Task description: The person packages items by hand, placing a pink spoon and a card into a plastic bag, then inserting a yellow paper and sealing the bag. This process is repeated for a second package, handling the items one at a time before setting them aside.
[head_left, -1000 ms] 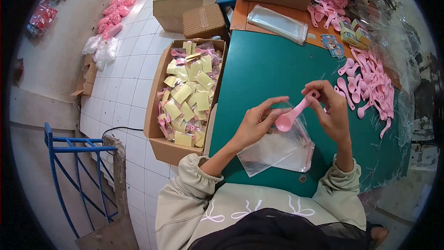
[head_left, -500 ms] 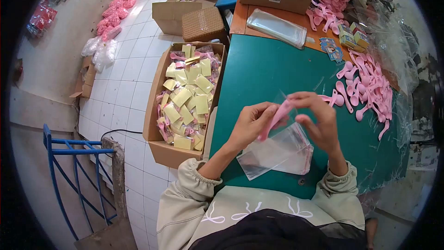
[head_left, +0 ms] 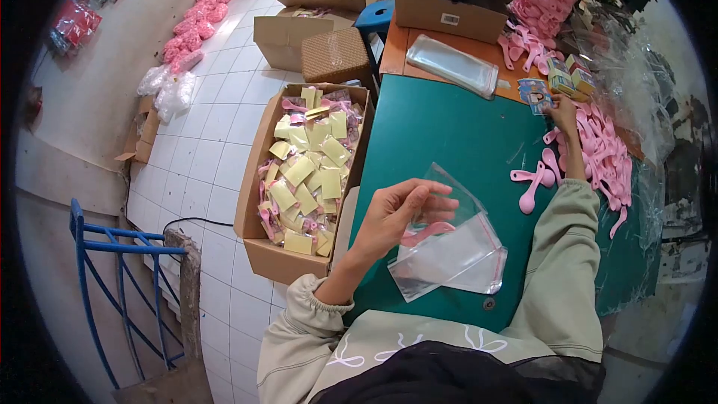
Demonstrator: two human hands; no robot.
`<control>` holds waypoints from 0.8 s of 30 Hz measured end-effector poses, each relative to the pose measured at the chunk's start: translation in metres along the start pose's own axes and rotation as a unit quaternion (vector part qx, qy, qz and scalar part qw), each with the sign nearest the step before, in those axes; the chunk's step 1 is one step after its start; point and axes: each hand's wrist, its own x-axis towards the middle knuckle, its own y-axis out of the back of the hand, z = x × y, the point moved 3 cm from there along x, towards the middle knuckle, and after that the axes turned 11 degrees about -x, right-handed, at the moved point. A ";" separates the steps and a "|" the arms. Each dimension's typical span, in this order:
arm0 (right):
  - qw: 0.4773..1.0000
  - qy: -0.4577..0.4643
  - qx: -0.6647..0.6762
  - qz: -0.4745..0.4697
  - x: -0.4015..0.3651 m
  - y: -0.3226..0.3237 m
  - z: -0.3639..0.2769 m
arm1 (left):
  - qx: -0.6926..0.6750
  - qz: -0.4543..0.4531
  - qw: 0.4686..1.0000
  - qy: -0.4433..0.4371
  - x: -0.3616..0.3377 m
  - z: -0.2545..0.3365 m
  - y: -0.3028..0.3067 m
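Over tbl [head_left: 449,127], L hand [head_left: 400,213] grips bag [head_left: 462,193] w/ spoon [head_left: 428,233]; R hand [head_left: 564,114] at cards [head_left: 534,95], grip unclear.

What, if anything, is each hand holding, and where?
Left hand: a clear bag, pink spoon apparently inside, seemingly by its left side. Right hand: at the picture cards; hold can't be told.

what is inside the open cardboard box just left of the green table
Pale yellow cards, pink pieces and clear packets show on top; whatever lies beneath them is covered.
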 end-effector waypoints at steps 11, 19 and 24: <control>0.950 0.143 0.266 -0.079 -0.109 0.123 -0.159 | 0.050 0.021 0.998 0.039 0.013 -0.003 -0.004; 0.921 0.229 0.285 -0.137 -0.207 0.180 -0.237 | 0.064 -0.007 0.998 0.020 0.018 -0.004 -0.010; 0.947 0.167 0.241 -0.132 -0.207 0.188 -0.232 | 0.057 -0.002 0.998 0.040 0.014 -0.003 -0.012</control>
